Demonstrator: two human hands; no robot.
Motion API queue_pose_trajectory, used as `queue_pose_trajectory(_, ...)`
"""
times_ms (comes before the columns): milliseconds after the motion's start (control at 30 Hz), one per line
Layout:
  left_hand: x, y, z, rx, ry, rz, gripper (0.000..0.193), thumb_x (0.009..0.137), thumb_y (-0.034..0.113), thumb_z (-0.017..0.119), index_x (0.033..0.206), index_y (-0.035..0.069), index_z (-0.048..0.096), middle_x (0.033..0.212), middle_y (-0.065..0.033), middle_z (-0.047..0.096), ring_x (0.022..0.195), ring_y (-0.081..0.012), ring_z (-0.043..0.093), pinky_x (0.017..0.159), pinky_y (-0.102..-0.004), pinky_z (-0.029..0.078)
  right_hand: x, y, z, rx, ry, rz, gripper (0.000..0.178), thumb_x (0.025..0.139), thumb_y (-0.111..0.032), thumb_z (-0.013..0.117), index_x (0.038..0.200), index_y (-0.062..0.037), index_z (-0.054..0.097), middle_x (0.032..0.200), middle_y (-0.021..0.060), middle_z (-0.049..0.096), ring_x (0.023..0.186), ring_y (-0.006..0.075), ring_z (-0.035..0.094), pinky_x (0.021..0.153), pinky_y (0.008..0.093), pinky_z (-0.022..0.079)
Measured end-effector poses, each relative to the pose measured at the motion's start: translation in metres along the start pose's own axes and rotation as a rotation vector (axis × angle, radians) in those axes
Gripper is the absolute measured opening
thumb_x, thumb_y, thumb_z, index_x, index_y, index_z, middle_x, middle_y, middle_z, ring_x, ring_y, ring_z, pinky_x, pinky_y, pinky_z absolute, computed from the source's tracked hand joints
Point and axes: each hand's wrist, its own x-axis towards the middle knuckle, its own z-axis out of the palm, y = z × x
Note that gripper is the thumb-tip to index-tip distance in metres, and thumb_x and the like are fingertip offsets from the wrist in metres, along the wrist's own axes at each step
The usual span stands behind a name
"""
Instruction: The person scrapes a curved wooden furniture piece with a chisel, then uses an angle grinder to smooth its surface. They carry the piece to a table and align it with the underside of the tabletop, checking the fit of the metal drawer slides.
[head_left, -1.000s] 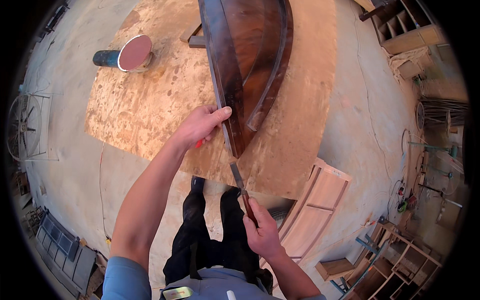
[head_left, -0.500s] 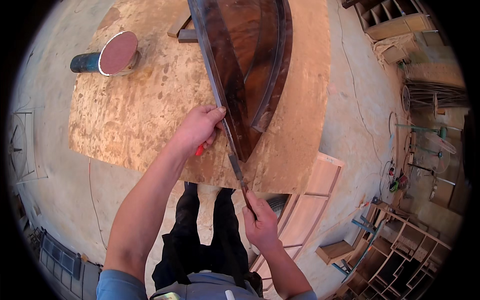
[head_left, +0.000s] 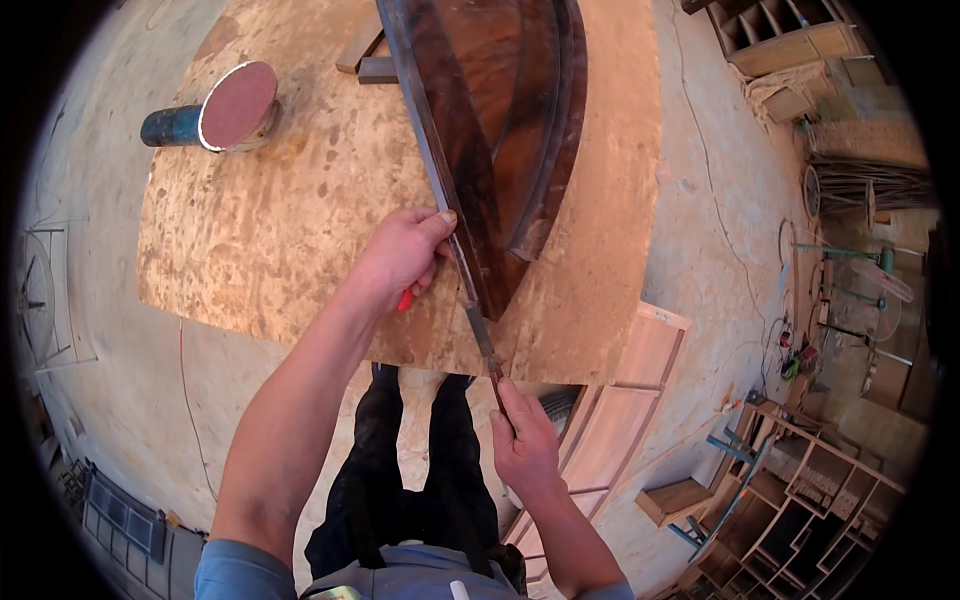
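Observation:
A dark, glossy wooden panel [head_left: 465,130] with a curved right side and a pointed near end lies on the plywood work top [head_left: 270,220]. My left hand [head_left: 405,250] is closed at its long left edge, thumb on top and fingers curled below. A small red piece [head_left: 404,299] sticks out under that hand; the rest of it is hidden. My right hand [head_left: 527,440] is wrapped round the dark handle of a chisel [head_left: 480,328]. Its flat grey blade points away from me, the tip against the panel's left edge, just nearer than my left hand.
A blue-bodied disc sander [head_left: 238,105] lies on the left of the work top, its reddish disc upward. Short wooden pieces [head_left: 378,70] lie beside the panel's far end. A pale wooden frame [head_left: 620,410] stands at the near right. Wooden shelving [head_left: 800,500] and a floor cable [head_left: 715,190] are farther right.
My right hand and the chisel have shifted slightly to the right. The panel's near end and my left hand have moved a little to the right too.

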Motion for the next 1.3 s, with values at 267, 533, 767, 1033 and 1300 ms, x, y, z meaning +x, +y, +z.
queue_pose_trajectory(267,0.001,-0.001,-0.002,-0.007,-0.014,-0.007,0.029,0.1,0.027,0.052,0.088,0.001,0.057,0.069,-0.0066,0.058,0.04,-0.0128,0.042,0.036,-0.0298,0.034,0.011,-0.009,0.006,-0.043,0.004,-0.024,0.046,0.087,0.006,0.062,0.132,0.0003,0.057,0.086,0.0177,0.059,0.072,0.027,0.06,0.065,0.0336,0.049)
queue_pose_trajectory(533,-0.001,0.0,-0.001,-0.019,0.008,0.01,0.029,0.1,0.026,0.053,0.083,0.002,0.058,0.067,-0.0059,0.058,0.037,-0.0114,0.041,0.033,-0.0286,0.032,0.026,-0.011,0.016,-0.105,0.078,-0.102,0.045,0.086,-0.004,0.068,0.13,-0.0062,0.06,0.082,0.0105,0.058,0.063,0.0269,0.06,0.054,0.0358,0.05)
queue_pose_trajectory(767,-0.001,0.003,0.002,-0.017,-0.013,0.006,0.03,0.1,0.023,0.054,0.08,0.002,0.059,0.065,-0.0053,0.058,0.035,-0.0109,0.04,0.033,-0.0277,0.032,0.001,-0.011,0.014,-0.069,0.078,-0.109,0.045,0.084,-0.003,0.07,0.128,-0.0062,0.062,0.081,0.0092,0.058,0.059,0.0243,0.059,0.052,0.034,0.049)
queue_pose_trajectory(1033,0.001,0.0,-0.002,-0.013,-0.01,0.0,0.028,0.1,0.024,0.053,0.083,0.001,0.059,0.068,-0.0064,0.059,0.036,-0.0118,0.041,0.033,-0.0284,0.033,0.014,-0.006,0.01,-0.072,0.103,-0.112,0.045,0.085,-0.003,0.069,0.129,-0.0051,0.061,0.082,0.0109,0.058,0.062,0.0261,0.06,0.055,0.035,0.05)
queue_pose_trajectory(1300,-0.002,0.002,0.001,-0.012,-0.002,-0.003,0.026,0.099,0.021,0.053,0.084,0.001,0.06,0.069,-0.0059,0.059,0.037,-0.0111,0.041,0.034,-0.0277,0.033,0.016,-0.008,0.01,-0.069,0.081,-0.087,0.046,0.087,-0.001,0.065,0.133,-0.0051,0.058,0.084,0.0142,0.059,0.068,0.0299,0.061,0.061,0.0364,0.051)
